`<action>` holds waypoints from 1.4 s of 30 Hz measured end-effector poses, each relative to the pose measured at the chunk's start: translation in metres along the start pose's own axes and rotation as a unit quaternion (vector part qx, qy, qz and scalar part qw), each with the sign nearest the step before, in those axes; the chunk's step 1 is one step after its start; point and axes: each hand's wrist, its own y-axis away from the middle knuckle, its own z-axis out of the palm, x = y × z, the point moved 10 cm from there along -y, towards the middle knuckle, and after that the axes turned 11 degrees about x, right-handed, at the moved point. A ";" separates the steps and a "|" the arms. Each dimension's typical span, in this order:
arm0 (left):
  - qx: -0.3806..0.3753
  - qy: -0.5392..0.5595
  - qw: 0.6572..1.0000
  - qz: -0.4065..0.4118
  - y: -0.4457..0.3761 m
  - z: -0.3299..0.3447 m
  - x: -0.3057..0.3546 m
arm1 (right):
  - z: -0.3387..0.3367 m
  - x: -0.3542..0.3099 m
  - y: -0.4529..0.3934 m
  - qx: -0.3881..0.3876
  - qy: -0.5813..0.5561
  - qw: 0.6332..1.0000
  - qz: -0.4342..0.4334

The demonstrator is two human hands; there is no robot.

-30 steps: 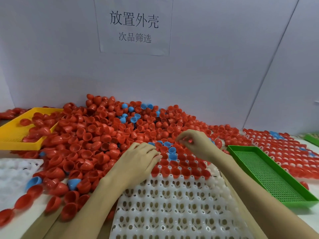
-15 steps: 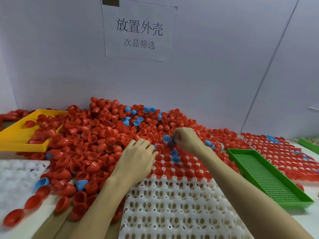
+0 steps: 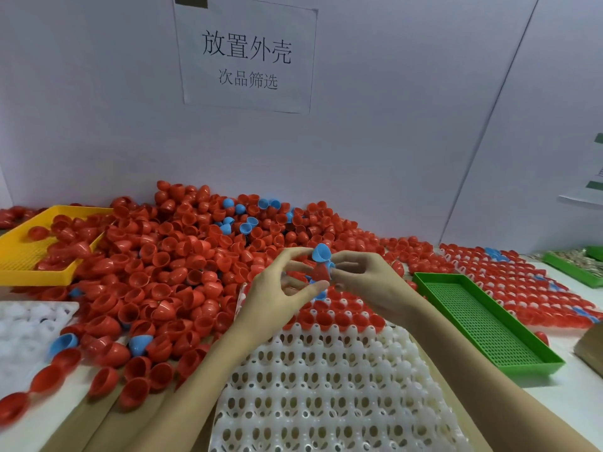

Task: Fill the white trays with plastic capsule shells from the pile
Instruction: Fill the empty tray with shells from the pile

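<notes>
Both hands lifted over the white tray, sorting a small cluster of shells.

Taking the white perforated plastic tray as landmark: to its far left sits a yellow mesh plastic basket, and behind it spreads the pile of red and blue plastic capsule shells. Above the tray's filled far rows, the left hand pinches a red cone-shaped shell, while the right hand grips a blue cup-shaped shell touching it. A green mesh plastic basket lies on the bench to the tray's right. The shells look light, thin, stiff and slick; they are probably best pinched by the rim.
</notes>
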 end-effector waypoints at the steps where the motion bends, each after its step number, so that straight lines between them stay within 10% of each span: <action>1: 0.001 0.027 1.000 -0.007 0.001 0.001 0.002 | 0.003 0.000 0.006 -0.009 -0.021 1.000 0.007; 8: 0.016 0.059 0.997 -0.043 -0.004 -0.007 -0.002 | -0.016 0.014 0.022 0.054 -0.002 0.998 0.016; 15: 0.262 -0.313 0.913 0.010 -0.023 -0.126 -0.015 | -0.045 0.025 0.027 0.093 0.058 0.994 0.012; 19: 0.215 -0.443 0.870 0.029 -0.024 -0.126 -0.023 | -0.069 0.029 0.023 0.136 0.138 0.981 -0.010; 28: 0.067 -0.406 0.892 0.186 -0.009 -0.036 0.003 | -0.116 0.039 0.014 0.125 0.319 0.938 -0.054; 42: 0.083 -0.529 0.842 0.068 -0.016 -0.063 -0.029 | -0.084 0.067 0.021 0.154 0.433 0.882 -0.104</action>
